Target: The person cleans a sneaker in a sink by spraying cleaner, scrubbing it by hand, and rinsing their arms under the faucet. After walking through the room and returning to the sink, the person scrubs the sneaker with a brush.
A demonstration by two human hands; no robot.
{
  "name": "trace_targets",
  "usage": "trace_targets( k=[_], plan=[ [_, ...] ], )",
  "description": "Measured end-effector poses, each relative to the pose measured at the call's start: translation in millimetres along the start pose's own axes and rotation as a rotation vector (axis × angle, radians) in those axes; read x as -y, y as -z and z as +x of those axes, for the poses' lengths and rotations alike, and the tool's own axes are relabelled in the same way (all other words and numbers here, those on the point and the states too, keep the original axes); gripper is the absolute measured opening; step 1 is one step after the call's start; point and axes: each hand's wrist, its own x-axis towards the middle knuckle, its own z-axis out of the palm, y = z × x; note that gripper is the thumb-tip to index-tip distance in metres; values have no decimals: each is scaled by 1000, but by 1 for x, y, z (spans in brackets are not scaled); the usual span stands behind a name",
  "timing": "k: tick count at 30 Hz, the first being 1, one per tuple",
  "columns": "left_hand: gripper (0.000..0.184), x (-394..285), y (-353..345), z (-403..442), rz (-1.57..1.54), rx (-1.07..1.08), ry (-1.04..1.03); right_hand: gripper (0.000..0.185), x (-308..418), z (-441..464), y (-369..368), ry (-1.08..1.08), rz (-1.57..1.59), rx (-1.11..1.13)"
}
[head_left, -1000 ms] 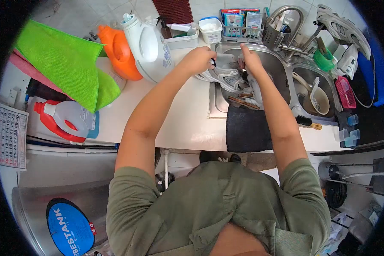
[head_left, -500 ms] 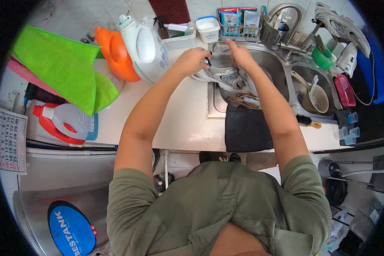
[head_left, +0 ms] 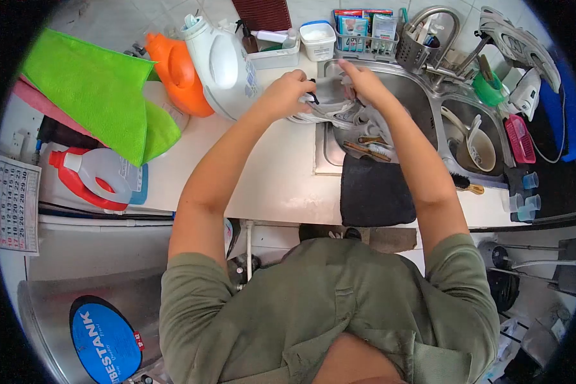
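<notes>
Over the left basin of the steel sink (head_left: 422, 105), a wet white-and-grey shoe (head_left: 345, 116) lies between my hands. My left hand (head_left: 287, 93) is closed at its left side, and a small black piece (head_left: 312, 91) sticks out of the fingers; its kind is unclear. My right hand (head_left: 367, 84) curls round the shoe's far right side, the thumb side raised, with its fingertips partly hidden. Just below the shoe, wooden-backed brushes (head_left: 368, 151) rest at the basin's near edge. A black cloth (head_left: 377, 192) hangs over the counter front.
Detergent jugs in orange (head_left: 176, 73) and white (head_left: 221, 67) stand left of the sink. A green cloth (head_left: 96, 89) lies farther left. A pot (head_left: 479, 150) sits in the right basin. Another white shoe (head_left: 521, 41) is at the upper right. A black-bristled brush (head_left: 466, 184) lies nearby.
My right hand has shifted slightly and its fingers have curled in more at the shoe. The shoe has turned a little, and the whole view has moved slightly.
</notes>
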Motion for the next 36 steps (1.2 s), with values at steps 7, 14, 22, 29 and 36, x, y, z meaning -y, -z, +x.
trace_targets(
  k=[7, 14, 22, 29, 36],
  plan=[
    [26, -17, -24, -20, 246, -351, 114, 58, -9, -43, 9, -2, 197, -15],
    [27, -69, -35, -25, 461, -335, 32, 64, -55, -21, -21, 132, -93, -48],
    [42, -29, -29, 28, 212, 8, 301, 66, -63, -24, -18, 101, -156, 53],
    [55, -28, -61, 24, 12, -181, 548, 66, -68, -23, 3, 100, 135, -111],
    [54, -31, -81, 15, 56, -663, 530, 64, -43, -45, 0, -80, 246, 57]
  ],
)
